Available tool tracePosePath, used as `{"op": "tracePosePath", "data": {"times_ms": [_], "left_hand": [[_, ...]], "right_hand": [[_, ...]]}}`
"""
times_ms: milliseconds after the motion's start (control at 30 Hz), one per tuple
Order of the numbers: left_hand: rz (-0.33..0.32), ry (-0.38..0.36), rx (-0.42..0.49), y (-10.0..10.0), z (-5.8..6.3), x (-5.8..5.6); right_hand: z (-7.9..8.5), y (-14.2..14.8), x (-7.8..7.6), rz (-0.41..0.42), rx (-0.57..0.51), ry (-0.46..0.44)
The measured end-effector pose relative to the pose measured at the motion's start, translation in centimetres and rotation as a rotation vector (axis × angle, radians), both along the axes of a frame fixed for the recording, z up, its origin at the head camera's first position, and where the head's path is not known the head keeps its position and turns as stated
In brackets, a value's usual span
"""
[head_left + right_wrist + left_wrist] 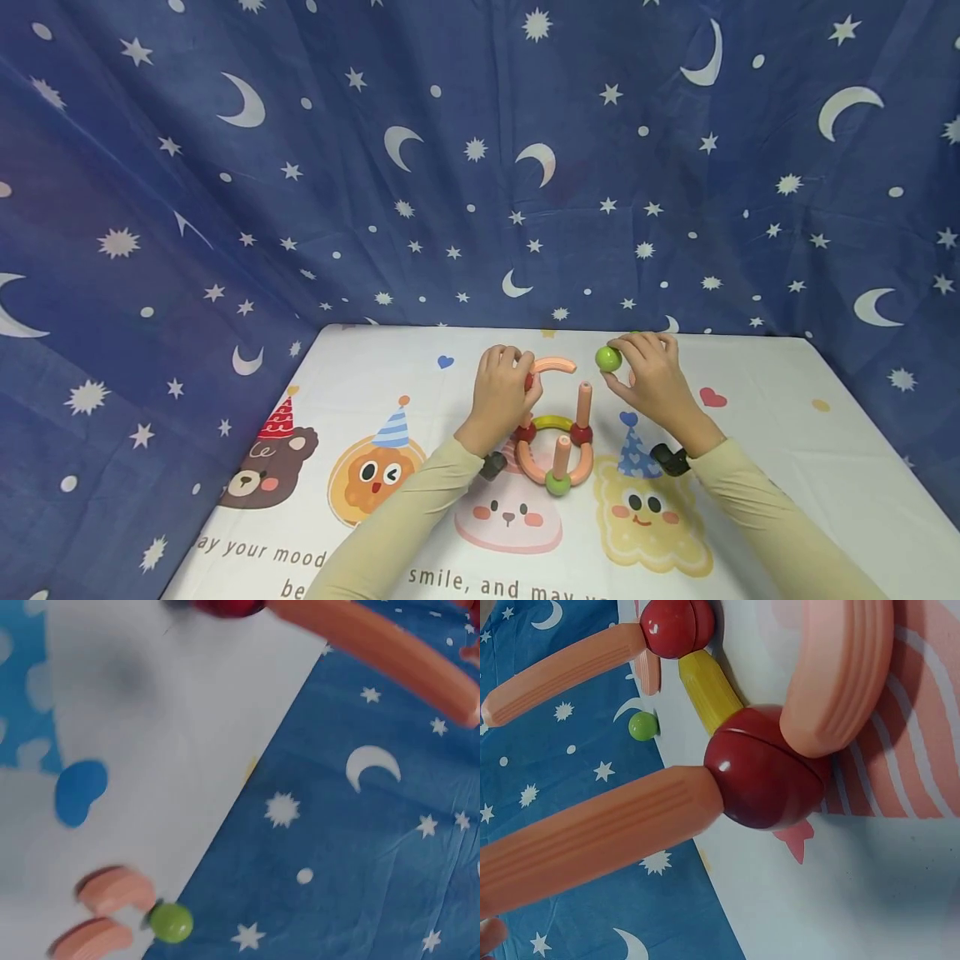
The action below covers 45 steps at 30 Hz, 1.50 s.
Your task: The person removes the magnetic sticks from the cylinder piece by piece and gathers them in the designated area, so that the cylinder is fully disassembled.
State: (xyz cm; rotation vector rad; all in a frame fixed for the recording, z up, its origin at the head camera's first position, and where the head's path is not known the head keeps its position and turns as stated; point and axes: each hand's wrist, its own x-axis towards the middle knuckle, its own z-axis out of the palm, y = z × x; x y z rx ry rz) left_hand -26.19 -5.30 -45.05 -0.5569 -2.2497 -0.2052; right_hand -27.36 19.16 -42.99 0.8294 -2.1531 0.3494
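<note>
My left hand [501, 387] grips a red ball [529, 381] at the top of an upright pink stick, and a curved pink piece [553, 364] sticks out to the right from there. Between thumb and fingers, my right hand [652, 379] pinches a green ball [608, 359], held apart from the frame. The frame below is a ring of curved pieces, one of them yellow [553, 422], joined by red balls [765, 769] and a green ball [558, 483]. Pink sticks [584, 404] rise from its balls. The right wrist view does not show the pinched ball.
Beyond my right hand, another green ball [171, 922] lies on the table beside two curved pink pieces [116, 891]. A white cloth with cartoon prints [508, 521] covers the table. A blue star-patterned curtain [480, 208] hangs behind and at the left.
</note>
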Motion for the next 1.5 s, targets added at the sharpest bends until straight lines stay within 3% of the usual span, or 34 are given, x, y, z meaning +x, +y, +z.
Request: {"op": "tracePosePath", "data": {"times_ms": [133,267,467,633,800,967,1067,1200,1367,1500], "left_hand": [[-0.005,0.039,0.013,0.0,-0.1,-0.1],[-0.004,0.001,0.021,-0.1,0.1,0.1],[0.019,-0.057,-0.001,-0.2,0.1,0.2],[0.019,-0.076,0.001,-0.2,0.2,0.3],[0.017,-0.078,0.007,-0.1,0.3,0.3],[0.009,-0.052,0.014,-0.1,0.1,0.2],[0.009,-0.05,0.013,-0.1,0.1,0.2],[0.01,-0.057,0.006,0.0,0.1,0.2],[0.008,-0.062,0.003,0.0,0.2,0.3],[0.005,-0.061,0.003,-0.1,0.2,0.3]], "right_hand": [[-0.6,0.9,-0.3,-0.004,0.024,-0.005],[-2.1,1.7,-0.8,0.021,0.088,-0.033],[-4.6,2.1,-2.0,0.021,0.235,-0.197],[-5.4,2.0,-2.8,0.039,0.354,-0.3],[-5.8,1.6,-3.6,0.071,0.476,-0.291],[-6.3,1.1,-4.7,0.038,0.553,-0.256],[-6.4,0.8,-5.4,-0.009,0.548,-0.227],[-5.6,0.6,-5.9,-0.069,0.462,-0.23],[-3.3,0.3,-5.6,-0.094,0.325,-0.212],[-1.2,-0.4,-4.5,-0.066,0.208,-0.18]]}}
